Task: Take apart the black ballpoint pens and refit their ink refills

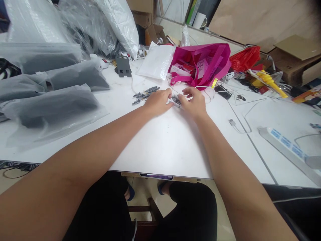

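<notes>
2 hands (159,101) (195,102) have pens (176,100) btwn them on white tbl (165,144).

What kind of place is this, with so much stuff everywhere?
Probably a small workshop or packing room. You can tell from the filled plastic bags on the left, the cardboard box at the back right, and the power strip on the white table.

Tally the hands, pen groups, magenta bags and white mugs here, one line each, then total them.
Hands: 2 (left hand, right hand)
Pen groups: 2
Magenta bag: 1
White mug: 1
Total: 6
</notes>
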`<move>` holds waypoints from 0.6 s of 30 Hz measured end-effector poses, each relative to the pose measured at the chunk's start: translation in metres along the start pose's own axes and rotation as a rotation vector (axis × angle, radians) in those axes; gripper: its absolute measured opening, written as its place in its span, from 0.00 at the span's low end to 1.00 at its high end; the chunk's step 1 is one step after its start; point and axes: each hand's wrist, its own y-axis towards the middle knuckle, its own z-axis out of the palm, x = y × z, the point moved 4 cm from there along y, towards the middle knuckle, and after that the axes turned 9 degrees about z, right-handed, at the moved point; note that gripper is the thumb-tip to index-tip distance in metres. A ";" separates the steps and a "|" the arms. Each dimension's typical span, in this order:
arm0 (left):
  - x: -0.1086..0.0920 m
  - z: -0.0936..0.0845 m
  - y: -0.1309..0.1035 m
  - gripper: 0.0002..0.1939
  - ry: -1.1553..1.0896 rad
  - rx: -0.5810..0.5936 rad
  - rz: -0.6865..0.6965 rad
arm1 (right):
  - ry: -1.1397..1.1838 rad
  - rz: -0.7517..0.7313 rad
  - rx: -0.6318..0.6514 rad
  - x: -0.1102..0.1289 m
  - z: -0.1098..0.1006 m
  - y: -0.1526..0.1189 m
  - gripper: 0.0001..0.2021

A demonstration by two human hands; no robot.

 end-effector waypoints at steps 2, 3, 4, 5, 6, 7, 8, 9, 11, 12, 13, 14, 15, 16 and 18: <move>0.001 0.000 0.000 0.08 0.005 -0.001 -0.004 | -0.037 -0.046 0.059 -0.002 0.005 -0.001 0.21; 0.001 0.000 0.000 0.08 0.006 -0.004 -0.004 | -0.061 -0.058 0.097 -0.003 0.007 -0.001 0.26; 0.002 0.000 0.000 0.07 0.008 -0.007 -0.003 | -0.085 -0.062 0.139 -0.004 0.009 -0.002 0.32; 0.003 0.001 0.000 0.07 0.010 -0.009 -0.001 | -0.103 -0.056 0.182 -0.005 0.010 -0.002 0.37; 0.003 0.001 0.000 0.07 0.012 -0.011 0.002 | -0.114 -0.042 0.224 -0.007 0.012 -0.003 0.41; 0.004 0.001 0.001 0.07 0.013 -0.013 0.007 | -0.117 -0.027 0.258 -0.008 0.012 -0.003 0.44; 0.004 0.001 0.001 0.08 0.013 -0.014 0.013 | -0.113 -0.012 0.285 -0.009 0.012 -0.004 0.47; 0.005 0.001 0.001 0.08 0.013 -0.017 0.018 | -0.106 0.002 0.304 -0.010 0.013 -0.005 0.48; 0.006 0.001 0.001 0.07 0.013 -0.031 0.021 | -0.095 0.023 0.321 -0.011 0.013 -0.006 0.48; 0.006 0.001 0.001 0.07 0.013 -0.038 0.020 | -0.094 0.027 0.323 -0.012 0.013 -0.006 0.48; 0.006 0.001 0.001 0.07 0.013 -0.044 0.018 | -0.093 0.026 0.321 -0.013 0.014 -0.006 0.46; 0.007 0.001 0.001 0.07 0.014 -0.048 0.017 | -0.091 0.022 0.319 -0.014 0.014 -0.006 0.45; 0.007 0.001 0.001 0.07 0.014 -0.048 0.016 | -0.089 0.013 0.316 -0.015 0.014 -0.006 0.43; 0.007 0.002 0.001 0.07 0.015 -0.045 0.015 | -0.086 0.005 0.313 -0.015 0.015 -0.006 0.42; 0.007 0.002 0.001 0.07 0.020 -0.037 0.012 | -0.082 -0.006 0.307 -0.016 0.016 -0.005 0.39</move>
